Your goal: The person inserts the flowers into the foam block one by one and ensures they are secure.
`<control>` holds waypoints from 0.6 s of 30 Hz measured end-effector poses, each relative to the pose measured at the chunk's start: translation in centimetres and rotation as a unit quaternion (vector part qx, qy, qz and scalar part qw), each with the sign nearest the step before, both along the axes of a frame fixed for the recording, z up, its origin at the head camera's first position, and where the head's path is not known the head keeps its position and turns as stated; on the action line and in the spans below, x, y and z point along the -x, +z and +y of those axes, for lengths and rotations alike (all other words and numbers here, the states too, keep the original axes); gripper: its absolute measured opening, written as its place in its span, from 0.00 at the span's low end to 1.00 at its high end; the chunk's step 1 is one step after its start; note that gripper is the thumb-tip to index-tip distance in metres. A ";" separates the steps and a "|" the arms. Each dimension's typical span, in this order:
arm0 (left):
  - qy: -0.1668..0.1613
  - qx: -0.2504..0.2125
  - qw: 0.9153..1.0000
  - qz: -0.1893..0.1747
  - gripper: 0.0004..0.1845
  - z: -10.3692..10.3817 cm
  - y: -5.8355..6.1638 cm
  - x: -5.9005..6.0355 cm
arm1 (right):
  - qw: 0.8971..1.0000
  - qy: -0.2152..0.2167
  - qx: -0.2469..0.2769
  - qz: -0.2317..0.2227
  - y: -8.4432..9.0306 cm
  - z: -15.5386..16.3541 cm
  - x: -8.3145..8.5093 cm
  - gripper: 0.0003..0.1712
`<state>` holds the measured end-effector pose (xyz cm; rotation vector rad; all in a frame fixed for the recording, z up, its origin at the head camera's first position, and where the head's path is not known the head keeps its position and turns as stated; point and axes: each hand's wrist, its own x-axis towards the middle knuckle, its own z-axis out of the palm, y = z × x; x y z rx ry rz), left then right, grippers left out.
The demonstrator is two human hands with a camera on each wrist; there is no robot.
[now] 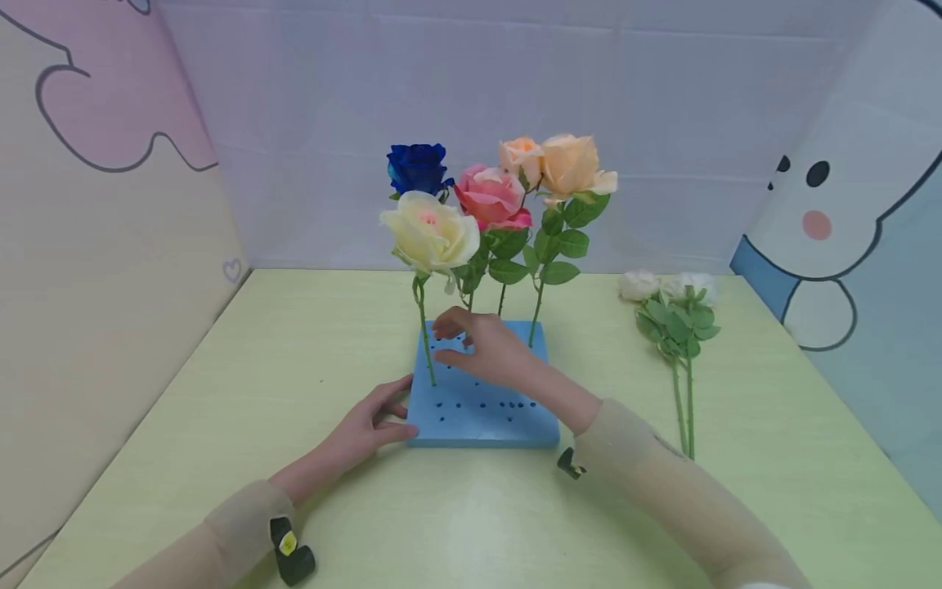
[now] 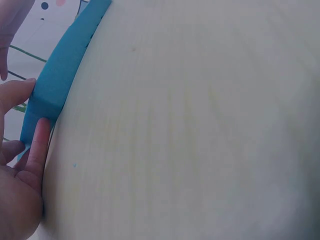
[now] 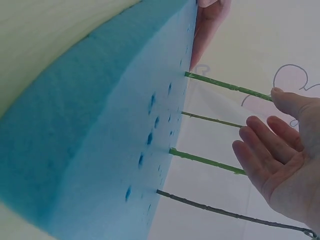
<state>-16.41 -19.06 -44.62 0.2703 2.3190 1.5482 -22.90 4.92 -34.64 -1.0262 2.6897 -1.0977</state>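
Observation:
A light blue foam block (image 1: 471,432) dotted with small holes lies on the table, and several artificial roses stand in it. Near its left edge rises a cream rose (image 1: 432,237) on a thin green stem. Behind it are a dark blue rose (image 1: 417,169), a pink rose (image 1: 491,199) and peach roses (image 1: 570,166). My right hand (image 1: 489,348) hovers over the block beside the cream rose's stem, fingers loose; in the right wrist view the thumb tip is right at a green stem (image 3: 225,86). My left hand (image 1: 368,421) rests its fingers against the block's left side and front corner.
Two white roses (image 1: 680,319) lie on the table (image 1: 765,409) to the right, stems toward me. A pale curtain (image 1: 309,139) hangs behind the table, with cartoon-printed panels (image 1: 817,204) at the sides.

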 end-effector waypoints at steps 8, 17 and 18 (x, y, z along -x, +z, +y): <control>0.004 0.006 1.000 -0.005 0.44 0.0 0.1 0.0 | 0.999 -0.019 0.032 0.005 -0.1 1.7 -0.6 0.21; 0.003 0.005 1.000 0.000 0.45 0.1 0.0 0.1 | 0.997 -0.065 0.044 0.028 -0.2 4.4 -1.0 0.20; 0.002 0.005 1.000 0.001 0.45 0.1 0.0 0.1 | 0.996 -0.071 0.043 0.032 -0.2 4.7 -1.1 0.20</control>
